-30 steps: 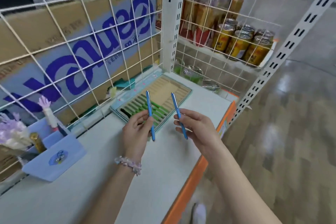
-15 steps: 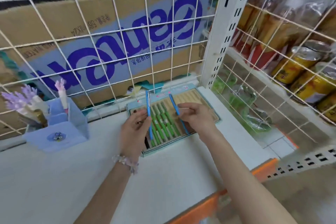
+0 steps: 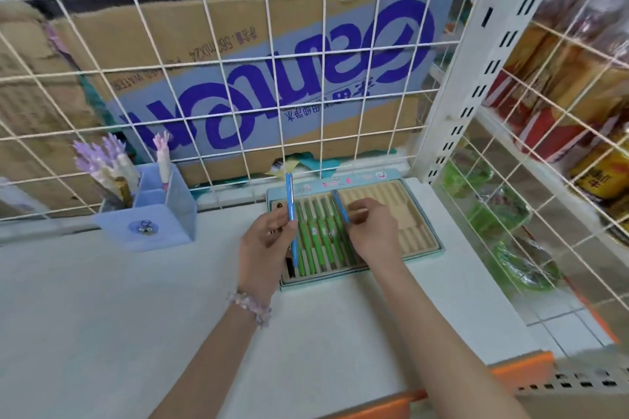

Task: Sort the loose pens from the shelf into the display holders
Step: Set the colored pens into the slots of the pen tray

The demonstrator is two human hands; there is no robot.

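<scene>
Above the slotted display tray (image 3: pixel 420 250), each hand is pinching one blue pen: left hand (image 3: pixel 263 243), right hand (image 3: pixel 372 231). The left pen (image 3: pixel 292 214) and right pen (image 3: pixel 340 206) are probably light, stiff and smooth; mid-barrel grips suit them.

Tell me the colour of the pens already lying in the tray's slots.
Green pens, seen in the head view, filling the left slots of the tray.

Right hand (image 3: pixel 372 231) hides most of its blue pen (image 3: pixel 339 206) & some tray (image 3: pixel 422 241) slots. Box (image 3: pixel 258 78) words too blurry to read.
</scene>
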